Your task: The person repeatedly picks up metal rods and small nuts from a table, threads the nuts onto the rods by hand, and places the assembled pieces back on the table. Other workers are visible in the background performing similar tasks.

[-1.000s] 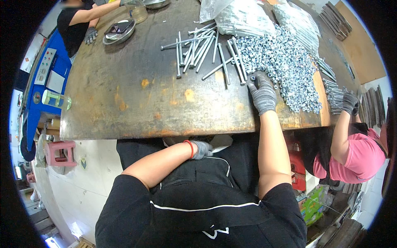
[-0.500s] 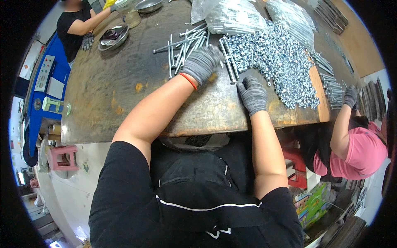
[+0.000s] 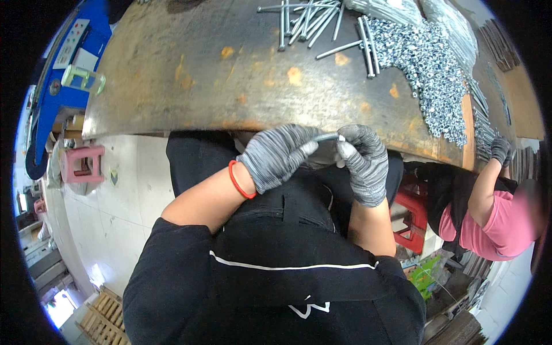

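Note:
Both gloved hands meet over my lap at the table's front edge. My left hand [image 3: 279, 158] is closed around a bolt [image 3: 326, 137], whose threaded end sticks out past the fingertips toward the right; the palm hides the rest. At that tip, my right hand [image 3: 366, 164] pinches a small bright piece that looks like a nut [image 3: 341, 138], mostly covered by the fingers. Beyond the hands, loose long bolts [image 3: 310, 22] lie crossed on the table. Two bolts [image 3: 368, 47] lie side by side against a large heap of nuts [image 3: 428, 75], and a single bolt [image 3: 339, 50] rests beside them.
The worn metal table [image 3: 224, 86] stretches ahead. Clear plastic bags [image 3: 388, 8] lie behind the nuts. At right, a co-worker in a pink shirt [image 3: 500, 224] has a gloved hand by more bolts [image 3: 482, 121]. A red stool [image 3: 411, 221] and a pink stool [image 3: 83, 164] stand below.
My left hand has come back from the bolt pile with a bolt. My right hand has left its place by the nuts, and both hands now meet at the front edge. The view has tilted down.

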The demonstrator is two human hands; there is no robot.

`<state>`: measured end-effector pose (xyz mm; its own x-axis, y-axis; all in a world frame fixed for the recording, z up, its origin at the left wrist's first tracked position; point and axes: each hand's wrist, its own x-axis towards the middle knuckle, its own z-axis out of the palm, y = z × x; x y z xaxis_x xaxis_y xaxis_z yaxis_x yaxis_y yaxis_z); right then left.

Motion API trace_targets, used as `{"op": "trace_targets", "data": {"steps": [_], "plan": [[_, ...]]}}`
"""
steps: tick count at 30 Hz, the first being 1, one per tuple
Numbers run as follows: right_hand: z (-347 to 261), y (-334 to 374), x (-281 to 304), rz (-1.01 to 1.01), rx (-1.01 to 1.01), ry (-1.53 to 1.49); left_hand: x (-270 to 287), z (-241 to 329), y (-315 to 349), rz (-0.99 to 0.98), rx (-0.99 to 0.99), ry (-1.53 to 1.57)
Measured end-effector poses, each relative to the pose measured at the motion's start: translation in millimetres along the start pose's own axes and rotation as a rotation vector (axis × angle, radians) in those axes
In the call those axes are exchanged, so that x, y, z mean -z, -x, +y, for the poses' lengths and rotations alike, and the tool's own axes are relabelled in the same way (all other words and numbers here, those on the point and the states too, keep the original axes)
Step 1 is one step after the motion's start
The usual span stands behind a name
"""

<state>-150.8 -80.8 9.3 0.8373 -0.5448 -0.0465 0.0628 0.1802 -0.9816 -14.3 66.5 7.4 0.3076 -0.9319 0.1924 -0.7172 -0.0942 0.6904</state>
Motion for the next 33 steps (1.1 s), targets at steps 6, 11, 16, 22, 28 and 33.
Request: {"op": "trace_targets", "data": {"steps": [6, 11, 16, 22, 28, 33], "plan": [[-15, 15, -7, -0.218, 0.239, 0.475, 0, -6, 33, -0.209, 0.097, 0.443], [-27, 14, -19, -0.354, 0.383, 0.637, 13, -4, 38, -0.347, 0.200, 0.622], [-34, 19, -25, -0.383, 0.486, 0.776, 17, -14, 39, -0.522, 0.259, 0.936], [-39, 24, -32, -0.292, 0.179, 0.775, 3, -7, 43, -0.299, 0.136, 0.744], [14, 26, -53, 0.031, -0.110, -0.262, -19, 9, 43, -0.137, -0.083, 0.671], [0, 36, -56, -0.281, 0.365, 0.412, -6, -52, 35, 0.118, 0.031, 0.749]]}}
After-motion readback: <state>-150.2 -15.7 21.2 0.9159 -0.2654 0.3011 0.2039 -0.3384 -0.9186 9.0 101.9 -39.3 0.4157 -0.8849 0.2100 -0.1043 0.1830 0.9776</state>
